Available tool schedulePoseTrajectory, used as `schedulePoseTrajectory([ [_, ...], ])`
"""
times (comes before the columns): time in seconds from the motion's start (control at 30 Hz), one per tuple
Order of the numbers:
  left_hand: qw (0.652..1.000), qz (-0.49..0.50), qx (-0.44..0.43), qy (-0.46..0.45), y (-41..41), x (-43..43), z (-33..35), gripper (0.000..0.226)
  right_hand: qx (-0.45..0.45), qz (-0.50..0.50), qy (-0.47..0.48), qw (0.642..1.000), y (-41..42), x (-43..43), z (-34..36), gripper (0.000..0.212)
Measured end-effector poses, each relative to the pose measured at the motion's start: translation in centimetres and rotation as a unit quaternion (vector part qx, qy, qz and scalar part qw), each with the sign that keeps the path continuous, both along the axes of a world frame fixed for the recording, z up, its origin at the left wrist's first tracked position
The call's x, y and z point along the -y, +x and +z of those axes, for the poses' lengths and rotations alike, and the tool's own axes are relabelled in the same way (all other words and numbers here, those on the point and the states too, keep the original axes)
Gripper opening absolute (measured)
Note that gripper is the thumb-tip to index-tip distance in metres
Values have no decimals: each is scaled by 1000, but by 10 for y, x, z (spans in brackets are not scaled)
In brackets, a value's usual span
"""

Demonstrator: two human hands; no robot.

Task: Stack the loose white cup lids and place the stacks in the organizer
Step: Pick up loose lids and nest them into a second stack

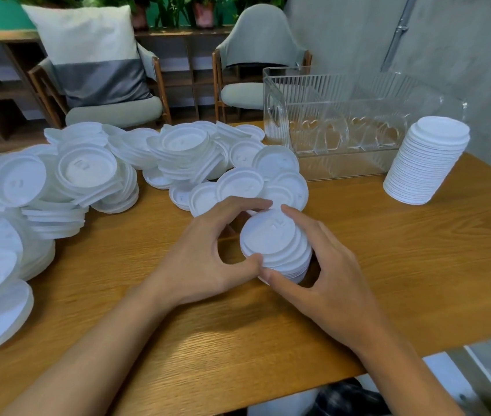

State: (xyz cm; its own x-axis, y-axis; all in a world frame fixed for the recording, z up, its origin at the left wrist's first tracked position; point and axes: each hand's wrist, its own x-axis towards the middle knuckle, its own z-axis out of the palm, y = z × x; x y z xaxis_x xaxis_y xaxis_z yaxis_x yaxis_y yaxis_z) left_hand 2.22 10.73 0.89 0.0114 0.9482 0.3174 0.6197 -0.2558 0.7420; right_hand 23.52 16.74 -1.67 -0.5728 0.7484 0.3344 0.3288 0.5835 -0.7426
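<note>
Left hand [205, 253] and right hand [331, 265] both grasp the short lid stack [271, 238]; I note its near base is hidden behind them, and the loose lids [88, 171] are cropped at left.

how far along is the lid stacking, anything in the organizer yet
Early. Done: one tall stack stands on the table beside the clear organizer, which shows no lids inside. In hand: the left hand and right hand both grip a short stack. Left: the large pile of loose lids, and moving every stack into the organizer.
</note>
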Motion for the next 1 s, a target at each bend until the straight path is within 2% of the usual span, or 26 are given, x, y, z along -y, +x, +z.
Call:
schedulePoseTrajectory([
  [0.2, 999, 17, -31, 15, 2, -1, -4, 67, -7, 0, -11, 1000, -1, 1, -1, 91],
  [0.33, 995, 74, -37, 51, 10, -3, -9, 56, -7, 0, -10, 1000, -2, 5, -3, 93],
  [0.47, 990, 117, -49, 61, 18, -3, -12, 62, -2, 4, -9, 1000, -2, 7, -5, 92],
  [0.67, 997, 56, -37, 47, 12, -1, -7, 58, 8, 1, -6, 1000, -1, 7, -4, 88],
  [1.0, 996, 65, -37, 49, 14, -2, -11, 64, 19, 1, -9, 1000, 0, 8, -3, 93],
])
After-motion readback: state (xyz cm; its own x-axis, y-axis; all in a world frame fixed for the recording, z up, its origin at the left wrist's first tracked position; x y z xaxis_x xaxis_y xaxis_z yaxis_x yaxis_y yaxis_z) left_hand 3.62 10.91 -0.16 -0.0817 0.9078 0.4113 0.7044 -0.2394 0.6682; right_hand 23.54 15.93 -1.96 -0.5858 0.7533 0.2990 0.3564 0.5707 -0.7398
